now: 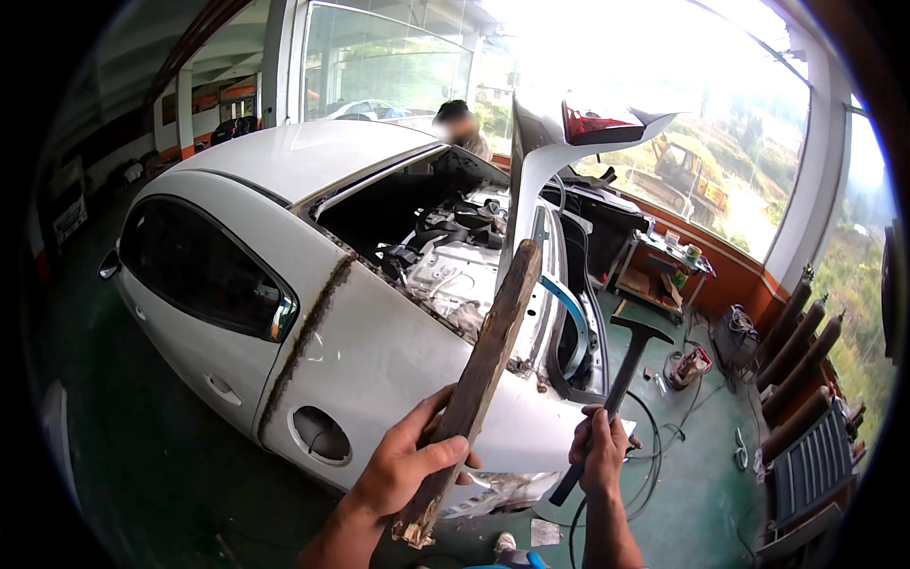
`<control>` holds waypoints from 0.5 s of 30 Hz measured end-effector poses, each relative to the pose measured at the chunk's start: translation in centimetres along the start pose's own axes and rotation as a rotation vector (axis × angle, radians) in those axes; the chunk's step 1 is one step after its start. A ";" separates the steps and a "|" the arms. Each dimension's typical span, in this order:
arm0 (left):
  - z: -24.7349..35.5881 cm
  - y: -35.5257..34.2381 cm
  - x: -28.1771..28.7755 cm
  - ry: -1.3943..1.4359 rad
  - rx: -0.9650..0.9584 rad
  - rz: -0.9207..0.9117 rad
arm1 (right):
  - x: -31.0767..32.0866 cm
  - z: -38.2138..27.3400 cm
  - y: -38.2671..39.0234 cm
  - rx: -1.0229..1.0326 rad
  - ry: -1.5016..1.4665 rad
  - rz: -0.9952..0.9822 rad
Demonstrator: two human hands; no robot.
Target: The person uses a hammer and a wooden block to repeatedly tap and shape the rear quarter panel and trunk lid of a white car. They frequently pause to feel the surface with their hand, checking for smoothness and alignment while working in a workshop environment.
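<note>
My left hand [403, 463] is closed around a rough wooden batten [495, 351], which slants up and away with a splintered lower end. In my right hand [601, 451] is a dark body hammer [627, 370], gripped by its handle with the head up. Both tools are in front of the rear quarter of a white car [374, 365]. A rusty brown seam [305, 337] runs down its side behind the rear door. Its fuel filler opening [320, 436] is uncovered, and the rear window glass is out. The boot lid [533, 156] stands raised.
Beyond the car stands a person [464, 128]. A tool trolley [664, 270] is by the window wall. Gas cylinders [796, 346] and a grey slatted panel [813, 465] line the right side. Hoses [654, 455] and a red-and-white object [689, 366] lie on the green floor.
</note>
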State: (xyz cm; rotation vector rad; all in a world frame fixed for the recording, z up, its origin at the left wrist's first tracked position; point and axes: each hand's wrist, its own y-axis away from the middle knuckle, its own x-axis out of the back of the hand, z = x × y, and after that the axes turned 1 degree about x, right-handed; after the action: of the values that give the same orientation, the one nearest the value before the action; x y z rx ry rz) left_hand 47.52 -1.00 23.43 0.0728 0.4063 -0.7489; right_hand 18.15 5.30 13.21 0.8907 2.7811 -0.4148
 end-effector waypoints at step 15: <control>0.8 -1.2 -1.8 -0.231 0.018 0.368 | -0.8 2.5 0.3 0.012 0.013 -0.032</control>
State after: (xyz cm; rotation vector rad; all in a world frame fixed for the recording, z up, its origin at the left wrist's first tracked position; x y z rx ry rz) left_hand 45.80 -0.89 24.99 0.0750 0.1581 -0.3916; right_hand 19.18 4.29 10.98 0.8550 2.8110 -0.4332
